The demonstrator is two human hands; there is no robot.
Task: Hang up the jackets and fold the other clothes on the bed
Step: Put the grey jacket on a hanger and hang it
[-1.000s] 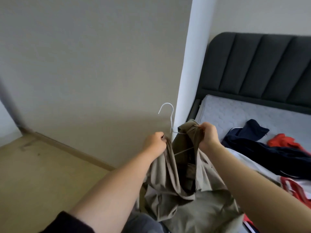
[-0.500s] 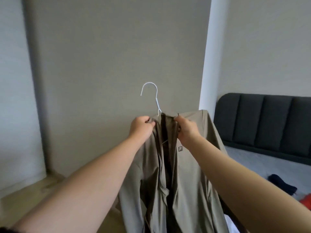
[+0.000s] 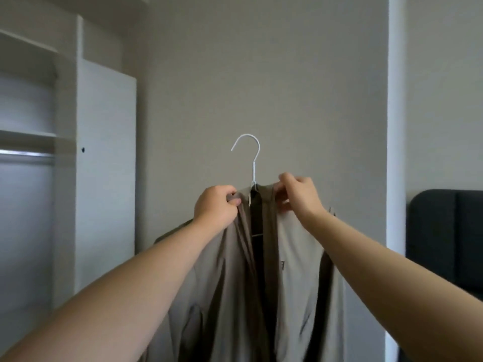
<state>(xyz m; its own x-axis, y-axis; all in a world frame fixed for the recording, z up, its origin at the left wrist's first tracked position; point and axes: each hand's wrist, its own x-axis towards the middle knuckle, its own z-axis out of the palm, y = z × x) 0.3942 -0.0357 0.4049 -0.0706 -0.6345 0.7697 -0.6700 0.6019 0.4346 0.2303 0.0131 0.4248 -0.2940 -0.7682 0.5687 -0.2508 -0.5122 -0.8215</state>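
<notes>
The left hand (image 3: pixel 215 207) and right hand (image 3: pixel 298 194) are pinching the collar of the jacket (image 3: pixel 295 257), hanging upright on its hanger (image 3: pixel 254 167), with the closet rail (image 3: pixel 26 153) lying far left, nearer the left hand.

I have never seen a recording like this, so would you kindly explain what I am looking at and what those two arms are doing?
No machine here: these are a person's bare arms, filmed by one wide-angle camera worn on the head. The left hand and right hand each pinch the collar of a beige jacket that sits on a white wire hanger, its hook free in the air. Far left is a wardrobe with a metal rail; at the right edge, a dark headboard. The bed's surface is out of view.
</notes>
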